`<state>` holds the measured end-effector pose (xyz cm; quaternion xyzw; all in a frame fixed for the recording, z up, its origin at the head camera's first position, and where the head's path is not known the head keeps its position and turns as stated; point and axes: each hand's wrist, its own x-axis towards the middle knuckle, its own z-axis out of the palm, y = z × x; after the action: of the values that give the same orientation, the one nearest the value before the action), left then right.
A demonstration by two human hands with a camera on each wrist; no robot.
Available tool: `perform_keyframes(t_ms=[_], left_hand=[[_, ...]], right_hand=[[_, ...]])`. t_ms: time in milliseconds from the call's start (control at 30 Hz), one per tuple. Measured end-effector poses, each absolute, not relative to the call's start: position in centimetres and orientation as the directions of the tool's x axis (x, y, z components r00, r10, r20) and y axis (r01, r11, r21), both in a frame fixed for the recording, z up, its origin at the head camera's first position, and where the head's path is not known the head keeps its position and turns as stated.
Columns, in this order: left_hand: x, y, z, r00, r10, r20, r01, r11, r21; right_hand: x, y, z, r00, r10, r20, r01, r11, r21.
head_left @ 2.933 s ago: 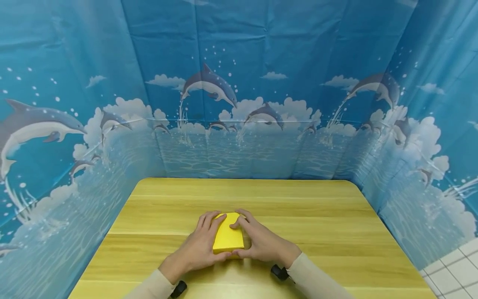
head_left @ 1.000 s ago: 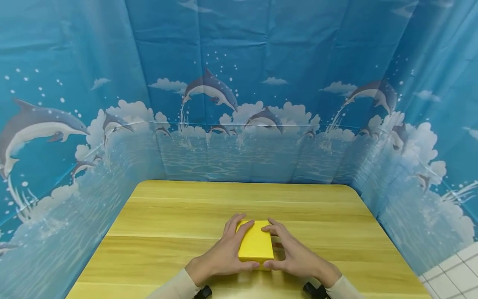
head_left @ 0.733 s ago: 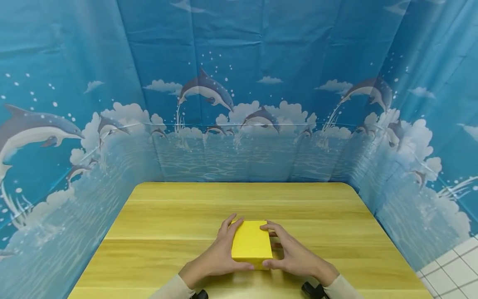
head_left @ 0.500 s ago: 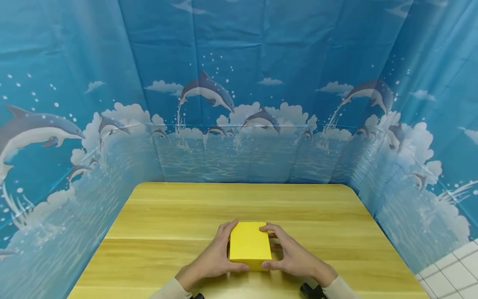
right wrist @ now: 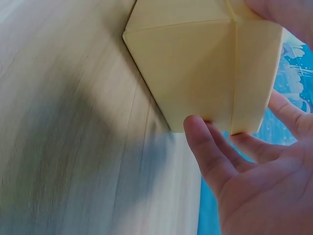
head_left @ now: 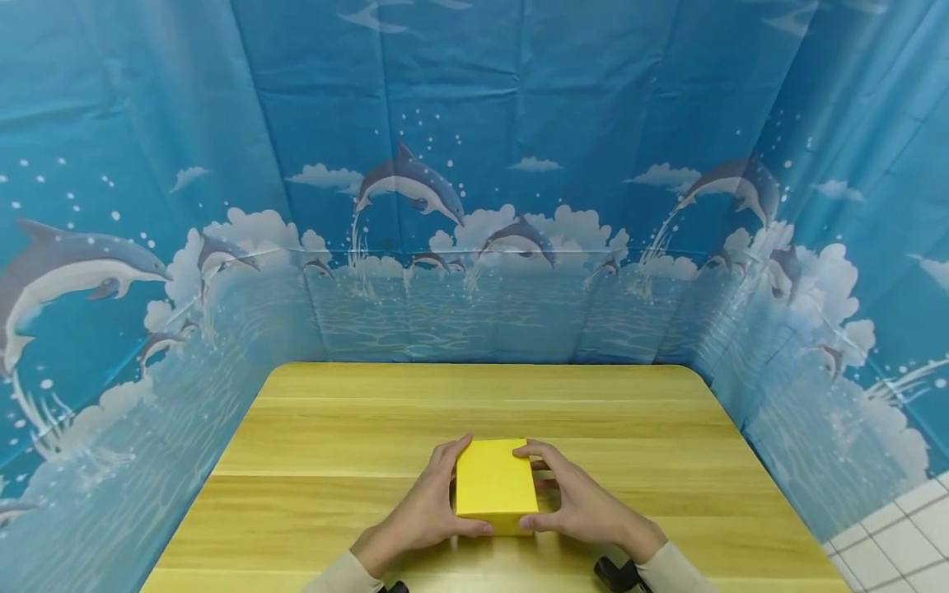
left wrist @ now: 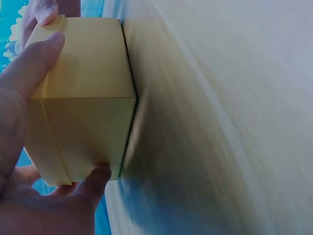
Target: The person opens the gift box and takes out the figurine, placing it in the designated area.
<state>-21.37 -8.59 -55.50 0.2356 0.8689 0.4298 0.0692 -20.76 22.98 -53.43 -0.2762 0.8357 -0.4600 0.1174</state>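
A yellow lidded box [head_left: 495,476] sits on the wooden table near its front, between both hands. My left hand [head_left: 423,504] holds its left side, thumb on the near face and fingers along the left and far edges. My right hand [head_left: 574,502] grips the right side, with the thumb on the near face and the index fingertip at the top's far right corner. In the left wrist view a seam runs round the box [left wrist: 90,58], marking a lid; the left thumb lies near that seam. The right wrist view shows the right fingertips at the far end of the box [right wrist: 190,73].
The pale wood-grain table [head_left: 311,436] has rounded far corners. Behind and beside it hangs a blue curtain [head_left: 460,313] printed with dolphins and waves. White floor tiles [head_left: 882,543] show at the lower right. A dark wrist camera [head_left: 617,574] sits under the right wrist.
Over the earlier frames, the box and hands have shifted right and nearer. The left fingers have drawn back from the box's top to its left edge. Little differs from half a second ago.
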Motion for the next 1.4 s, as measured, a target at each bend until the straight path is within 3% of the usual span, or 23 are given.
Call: perform_keyframes(t_ms=[633,1000,1400], left_hand=[[-21.9,-9.0,-53.7,-0.876,0.467,0.124,0.368,0.478,0.797],[-21.9,-10.0,-52.0,-0.892,0.405,0.201,0.396,0.486,0.779],[-21.9,-11.7,-50.3,-0.930,0.305,0.206,0.324,0.416,0.849]], right_hand=[[-21.0,22.5,-52.1,-0.854,-0.502,0.139,-0.413,0.491,-0.767],[-21.4,20.3,-49.7,-0.862,-0.473,0.183,-0.407,0.431,-0.805],[-22.1,17.2,-48.4,-0.882,-0.434,0.186,-0.385,0.433,-0.815]])
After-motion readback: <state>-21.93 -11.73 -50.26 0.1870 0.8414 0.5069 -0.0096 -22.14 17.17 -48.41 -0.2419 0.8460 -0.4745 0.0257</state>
